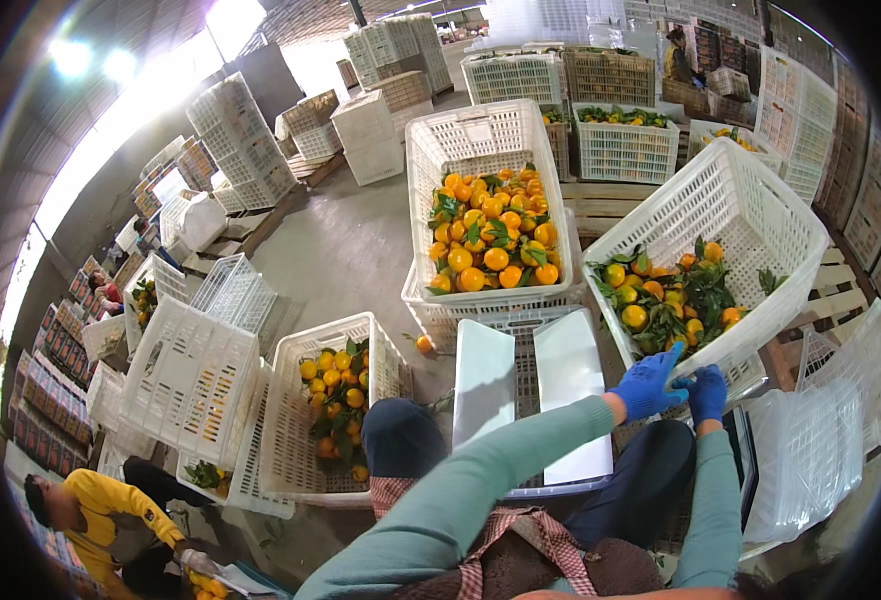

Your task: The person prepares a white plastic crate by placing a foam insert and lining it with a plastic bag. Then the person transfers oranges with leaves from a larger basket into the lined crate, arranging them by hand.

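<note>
My left hand (pixel 648 387), in a blue glove, is at the near corner of a tilted white plastic crate (pixel 760 215). Its fingers are stretched out and the thumb stands apart, with nothing visible between them. Close beside it, my right hand (pixel 706 393), also gloved in blue, is closed with curled fingers against the crate's near wall; whatever it may hold is hidden. Inside that crate lie orange citrus fruits (pixel 634 317) among many green leaves. Directly in front of me stands a crate lined with white sheets (pixel 568 385).
A crate of oranges (pixel 425 180) stands ahead, another crate (pixel 285 410) of leafy fruit by my left knee. One loose orange (pixel 424 343) lies between crates. A person in yellow (pixel 110 510) handles fruit at lower left. Clear plastic sheets (pixel 810 455) are at right.
</note>
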Motion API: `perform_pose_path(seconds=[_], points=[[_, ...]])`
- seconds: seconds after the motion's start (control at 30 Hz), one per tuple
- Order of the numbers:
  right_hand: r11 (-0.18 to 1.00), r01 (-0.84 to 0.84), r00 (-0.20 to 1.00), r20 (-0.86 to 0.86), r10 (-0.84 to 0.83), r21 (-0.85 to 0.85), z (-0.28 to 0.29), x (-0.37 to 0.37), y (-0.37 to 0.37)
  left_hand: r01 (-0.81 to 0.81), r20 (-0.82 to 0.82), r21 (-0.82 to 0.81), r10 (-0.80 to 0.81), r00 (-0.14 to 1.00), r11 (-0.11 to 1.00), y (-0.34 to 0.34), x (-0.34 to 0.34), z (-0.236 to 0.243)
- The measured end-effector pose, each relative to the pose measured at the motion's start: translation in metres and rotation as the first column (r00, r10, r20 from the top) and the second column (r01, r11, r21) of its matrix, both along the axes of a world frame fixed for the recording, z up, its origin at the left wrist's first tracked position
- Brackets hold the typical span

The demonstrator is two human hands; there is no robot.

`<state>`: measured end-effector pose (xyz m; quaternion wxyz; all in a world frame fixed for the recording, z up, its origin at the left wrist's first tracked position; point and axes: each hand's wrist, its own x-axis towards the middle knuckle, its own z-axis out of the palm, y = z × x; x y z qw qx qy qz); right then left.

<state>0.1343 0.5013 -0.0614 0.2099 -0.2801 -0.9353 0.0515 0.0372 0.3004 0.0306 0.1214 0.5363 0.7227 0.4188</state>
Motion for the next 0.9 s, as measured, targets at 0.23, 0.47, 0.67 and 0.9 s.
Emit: perform_pose_path(seconds=[0.23, 0.47, 0.67, 0.9], points=[[0.993, -0.109, 0.905, 0.418, 0.086, 0.032, 0.035, -0.025, -0.022, -0.282, -0.181, -0.170, 0.251, 0.951, 0.944, 0.048, -0.056, -0.055], [0.981, -0.017, 0.759, 0.636, 0.138, -0.193, 0.025, -0.005, -0.004, -0.121, -0.172, -0.180, 0.089, 0.981, 0.976, 0.037, -0.075, -0.065], [0.935, 0.033, 0.908, 0.401, 0.119, -0.352, 0.051, 0.007, 0.048, -0.140, -0.192, -0.174, 0.106, 0.976, 0.975, 0.033, -0.065, -0.045], [0.995, -0.095, 0.725, 0.686, 0.065, 0.006, 0.084, 0.005, 0.059, -0.111, -0.151, -0.262, 0.073, 0.986, 0.959, 0.034, -0.070, -0.042]])
